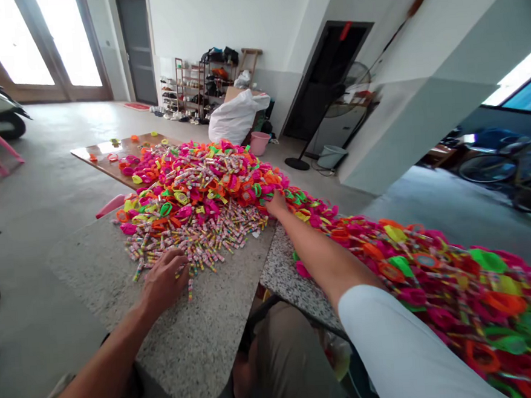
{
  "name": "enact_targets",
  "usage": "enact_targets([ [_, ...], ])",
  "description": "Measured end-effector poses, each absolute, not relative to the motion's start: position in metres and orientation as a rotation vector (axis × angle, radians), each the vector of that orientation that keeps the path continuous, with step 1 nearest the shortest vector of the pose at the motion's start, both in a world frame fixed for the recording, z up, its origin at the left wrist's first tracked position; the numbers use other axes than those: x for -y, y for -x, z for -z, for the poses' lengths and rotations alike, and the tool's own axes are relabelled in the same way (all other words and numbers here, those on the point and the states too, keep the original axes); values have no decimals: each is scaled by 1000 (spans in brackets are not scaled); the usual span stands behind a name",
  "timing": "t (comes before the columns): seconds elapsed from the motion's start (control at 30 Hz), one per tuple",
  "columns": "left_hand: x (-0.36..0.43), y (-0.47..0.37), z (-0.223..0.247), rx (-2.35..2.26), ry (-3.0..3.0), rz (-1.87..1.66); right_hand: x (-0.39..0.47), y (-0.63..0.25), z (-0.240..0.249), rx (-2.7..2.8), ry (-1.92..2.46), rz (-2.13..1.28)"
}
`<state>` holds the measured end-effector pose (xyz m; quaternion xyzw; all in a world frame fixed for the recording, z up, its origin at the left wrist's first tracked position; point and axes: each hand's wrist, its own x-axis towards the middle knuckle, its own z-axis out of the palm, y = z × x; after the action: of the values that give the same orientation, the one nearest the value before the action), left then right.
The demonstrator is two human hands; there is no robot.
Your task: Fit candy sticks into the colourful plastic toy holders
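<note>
Tubes (222, 229) lie loose on the worktop (203, 343), in front of the toy pile (192, 186)! Left hand (164, 279) beside them, fingers half curled; right hand (275, 203) at the pile's right side, fingers mostly hidden. Either gripping? Can't tell. One hard tug there could bring the pile sliding over the tubes.
</note>
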<state>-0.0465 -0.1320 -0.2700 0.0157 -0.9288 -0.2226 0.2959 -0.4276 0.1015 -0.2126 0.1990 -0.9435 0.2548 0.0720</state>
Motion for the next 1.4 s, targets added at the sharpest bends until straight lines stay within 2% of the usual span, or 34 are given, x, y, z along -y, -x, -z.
enact_targets([
  [0.17, 134, 46, 264, 2477, -10, 617, -89, 415, 241, 2855, -512, -806],
  [0.4, 129, 47, 264, 2474, 14, 672, -63, 358, 268, 2814, -842, -959],
  [0.87, 128, 53, 267, 2500, -20, 689, -30, 323, 248, 2923, -1216, -1295],
  [1.1, 94, 51, 258, 2513, 202, 659, -21, 305, 242, 2841, -1144, -1517],
  [1.3, 88, 54, 260, 2423, 114, 891, -17, 279, 230, 2722, -1073, -1728],
  [1.4, 100, 61, 261, 2208, -176, 1202, -23, 252, 221, 2730, -1182, -2009],
])
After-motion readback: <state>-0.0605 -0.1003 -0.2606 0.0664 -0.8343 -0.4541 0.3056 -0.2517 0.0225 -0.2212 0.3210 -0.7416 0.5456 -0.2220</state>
